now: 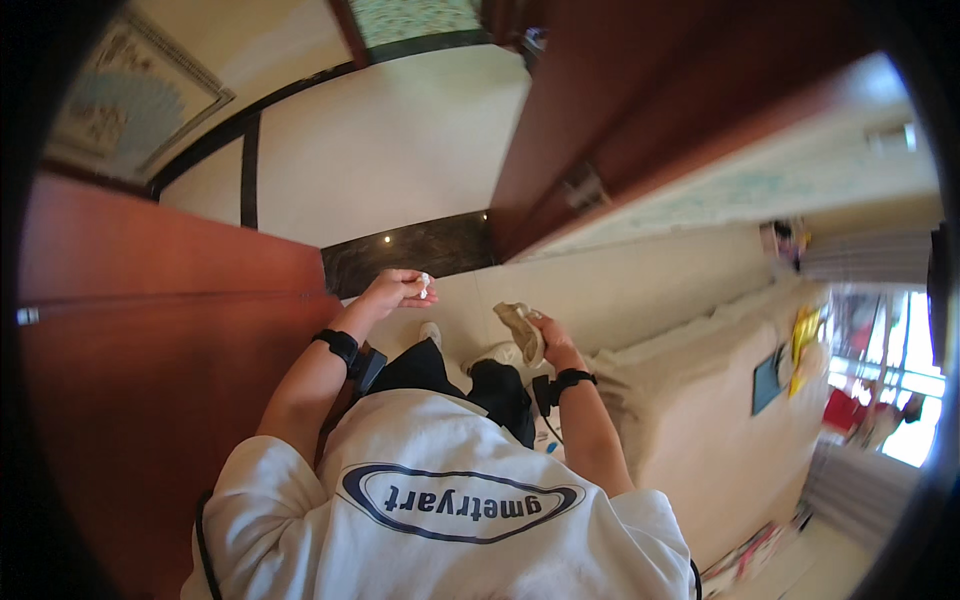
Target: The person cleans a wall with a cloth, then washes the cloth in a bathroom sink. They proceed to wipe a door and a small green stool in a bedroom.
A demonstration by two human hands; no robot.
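My left hand (388, 290) is out in front of me near the doorway, its fingers closed on a small crumpled white piece (424, 286) that looks like tissue. To the right, my right hand (560, 345) grips a folded beige cloth (521, 328), which sticks up and left from the fingers. The two hands are apart, both held above the pale floor (465, 300). Below them show my dark trousers (420, 372) and light shoes (430, 331). A black band with a small box sits on each wrist.
Ahead lies a dark stone threshold (400, 246) with pale tiles (390, 140) beyond it. A reddish-brown wooden panel (170, 350) stands close on my left, and a dark red door (640, 110) rises ahead right. On the right is a bed or couch with a beige cover (710, 400).
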